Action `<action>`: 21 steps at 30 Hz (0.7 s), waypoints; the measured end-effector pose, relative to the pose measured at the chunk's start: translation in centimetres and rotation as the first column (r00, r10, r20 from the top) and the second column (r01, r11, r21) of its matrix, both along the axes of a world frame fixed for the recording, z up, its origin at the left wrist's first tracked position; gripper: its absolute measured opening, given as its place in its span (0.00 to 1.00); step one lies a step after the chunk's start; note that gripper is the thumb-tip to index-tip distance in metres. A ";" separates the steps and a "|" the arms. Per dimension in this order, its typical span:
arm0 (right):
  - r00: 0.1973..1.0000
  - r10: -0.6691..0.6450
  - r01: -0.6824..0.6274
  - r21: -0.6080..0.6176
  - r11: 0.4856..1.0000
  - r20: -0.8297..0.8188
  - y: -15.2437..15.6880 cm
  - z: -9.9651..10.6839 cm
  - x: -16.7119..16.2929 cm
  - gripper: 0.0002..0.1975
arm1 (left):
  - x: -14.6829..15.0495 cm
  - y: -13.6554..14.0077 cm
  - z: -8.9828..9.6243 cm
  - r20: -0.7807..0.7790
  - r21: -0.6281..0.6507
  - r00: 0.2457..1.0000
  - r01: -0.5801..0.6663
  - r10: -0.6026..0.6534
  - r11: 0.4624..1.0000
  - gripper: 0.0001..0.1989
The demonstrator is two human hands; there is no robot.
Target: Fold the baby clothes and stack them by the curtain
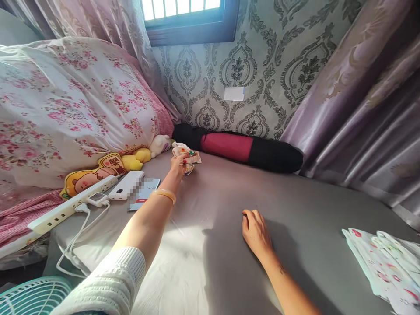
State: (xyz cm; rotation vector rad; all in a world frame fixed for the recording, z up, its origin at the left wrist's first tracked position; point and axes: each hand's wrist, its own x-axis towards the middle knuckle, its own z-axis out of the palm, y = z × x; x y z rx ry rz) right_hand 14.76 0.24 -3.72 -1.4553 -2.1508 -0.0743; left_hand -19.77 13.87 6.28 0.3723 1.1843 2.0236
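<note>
Your two hands are apart. Your left hand [179, 162] pinches one small cream printed cloth [194, 157], near one long black-and-magenta fabric bag [228, 146]. Your right hand [256, 228], loosely curled over the grey bedsheet [210, 205], is nearer you, right of the cloth. One white rectangular power strip [67, 210] lies left.

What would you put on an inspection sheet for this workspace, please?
Surface: grey sheet, lightly creased, partly sunlit.
Job's things: patterned cloth, bunched, in the left hand.
Clutter: phone, white device, power strip and plush toys at left; folded printed cloths at right.
Hands: left hand grips the patterned cloth; right hand, fingers loosely bent, no object seen in it.
Cables: white cables loop loosely near the power strip.
Surroundings: black-and-red roll along the wall; purple curtain at right; window above; teal basket at lower left.
</note>
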 end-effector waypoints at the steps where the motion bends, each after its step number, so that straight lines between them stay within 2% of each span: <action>1: 1.000 -0.003 0.003 -0.013 1.000 0.002 -0.1 0.1 0.0 0.12 | 1.0 -0.1 -0.1 0.008 -0.006 0.999 0.045 -0.045 0.999 0.12; 4: 1.000 -0.011 0.011 -0.059 0.998 0.003 -0.3 0.5 -0.2 0.12 | 3.9 -0.8 -0.3 0.026 -0.033 0.984 0.175 -0.174 0.984 0.11; 7: 1.000 -0.019 0.020 -0.097 0.995 0.007 -0.6 1.0 -0.3 0.11 | 6.3 -1.8 -0.6 0.016 -0.018 0.947 0.321 -0.320 0.947 0.10; 11: 0.999 -0.033 0.033 -0.130 0.991 -0.003 -1.0 1.4 -0.3 0.12 | 8.7 -3.2 -0.3 0.033 0.021 0.843 0.537 -0.537 0.843 0.11; 13: 0.999 -0.032 0.029 -0.141 0.990 -0.022 -1.1 1.5 -0.2 0.11 | 9.6 -3.8 0.0 0.048 -0.003 0.805 0.591 -0.591 0.806 0.13; 15: 0.998 -0.024 0.015 -0.147 0.989 -0.060 -1.1 1.6 -0.1 0.11 | 10.3 -4.3 0.4 0.045 -0.028 0.814 0.580 -0.578 0.814 0.13; 18: 0.977 0.004 -0.035 -0.141 0.989 -0.212 -0.9 1.4 0.0 0.10 | 11.3 -5.0 1.0 0.029 -0.022 0.822 0.570 -0.569 0.822 0.11; 21: 0.886 -0.036 -0.024 -0.123 0.992 -0.461 -0.4 1.3 0.1 0.10 | 12.0 -5.8 1.7 0.021 0.008 0.742 0.670 -0.670 0.742 0.10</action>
